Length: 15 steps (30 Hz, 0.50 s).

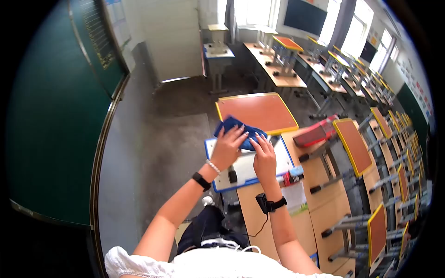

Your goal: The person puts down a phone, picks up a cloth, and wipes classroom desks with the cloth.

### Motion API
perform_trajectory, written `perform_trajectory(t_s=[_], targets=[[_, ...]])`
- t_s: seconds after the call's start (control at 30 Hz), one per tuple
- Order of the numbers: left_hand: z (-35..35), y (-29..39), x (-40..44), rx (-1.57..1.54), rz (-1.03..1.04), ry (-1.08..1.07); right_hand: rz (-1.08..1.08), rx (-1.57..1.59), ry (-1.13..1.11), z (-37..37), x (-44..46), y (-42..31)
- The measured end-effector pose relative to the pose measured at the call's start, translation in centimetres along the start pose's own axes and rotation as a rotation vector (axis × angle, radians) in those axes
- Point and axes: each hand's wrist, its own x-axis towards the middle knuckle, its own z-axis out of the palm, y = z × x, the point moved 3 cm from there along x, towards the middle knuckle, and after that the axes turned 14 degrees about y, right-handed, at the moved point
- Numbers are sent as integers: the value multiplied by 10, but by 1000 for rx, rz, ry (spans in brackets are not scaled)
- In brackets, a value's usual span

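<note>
At far left, a dark green chalkboard (55, 116) ran up the wall, and next came the left hand (228, 147), beaded bracelet (213, 167) at the wrist, fingers clamped on a folded blue cloth (243, 135). That cloth hung over the white, blue-rimmed tabletop (273, 163), right by the near edge of a brown, yellow-rimmed board (257, 111). And there was the right hand (264, 157), fingers closed on the cloth's right end, a black strapped device (271, 203) on its wrist! Farther right, a red case (316, 133) lay on the wooden desks (322, 204), near another yellow-rimmed board (354, 146).
</note>
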Motion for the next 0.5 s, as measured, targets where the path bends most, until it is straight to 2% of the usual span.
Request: perform_trajectory(t_s=[0.03, 0.1, 0.3, 0.37, 0.5], targets=[[19, -14, -8, 36, -61, -175, 2, -60, -103, 27, -3, 14], [39, -31, -19, -1, -122, -360, 47, -203, -338, 67, -13, 25], [77, -77, 5, -134, -23, -432, 143, -309, -282, 102, 3, 39], [93, -94, 29, -196, -21, -520, 171, -409, -332, 118, 21, 56], [130, -124, 64, -268, 34, -643, 372, -472, -387, 144, 52, 74]])
